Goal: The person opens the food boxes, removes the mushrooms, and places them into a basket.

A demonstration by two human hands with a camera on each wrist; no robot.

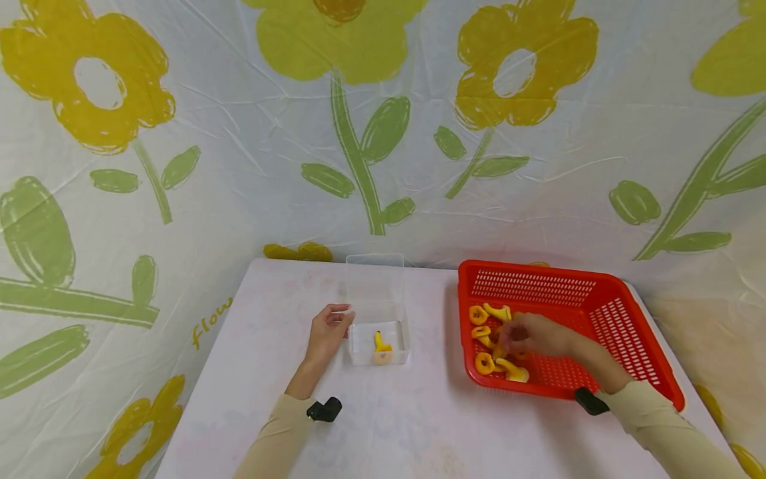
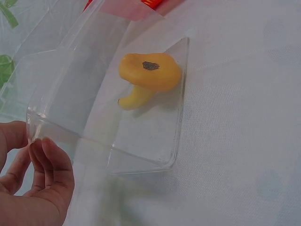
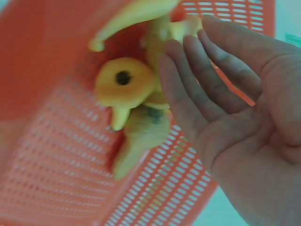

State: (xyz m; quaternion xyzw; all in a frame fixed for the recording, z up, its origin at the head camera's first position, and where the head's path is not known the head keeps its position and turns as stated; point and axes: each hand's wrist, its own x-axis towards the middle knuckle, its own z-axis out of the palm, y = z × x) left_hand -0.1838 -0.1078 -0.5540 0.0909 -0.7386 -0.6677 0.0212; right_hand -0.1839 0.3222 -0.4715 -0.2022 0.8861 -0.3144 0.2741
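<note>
Reaching into the basket [image 1: 634, 332], the right hand [image 1: 535, 334] has its fingers [image 3: 197, 89] straight and close together, tips against the heap of yellow mushrooms [image 3: 124, 87]. Nothing is pinched yet as far as I can see, though the head view blurs that hand a bit.

Left hand [image 1: 326, 330] is on the box [image 1: 379, 340], fingers [image 2: 49, 162] loosely curled at its near left corner, thumb on the other side of the wall, so a light hold on the rim. One mushroom [image 2: 148, 77] already lies inside, cap toward the right wall, stem pointing left.

My guess is the mushrooms are rubbery toy pieces: light, soft, a bit squishy, matte skin so not slippery. Each has a round cap with a dark dimple and a curved stem. The stem looks like the easy place to pinch, since the caps are wide and piled on each other.

Box is thin clear plastic, stiff but flimsy, with its lid standing open at the back; I'd say it would slide easily if not steadied. Basket is red hard plastic with a mesh of small holes. Both sit on a white table [image 1: 419, 426], box left of the basket, a gap between them. Flower-print cloth [image 1: 359, 133] hangs behind.
</note>
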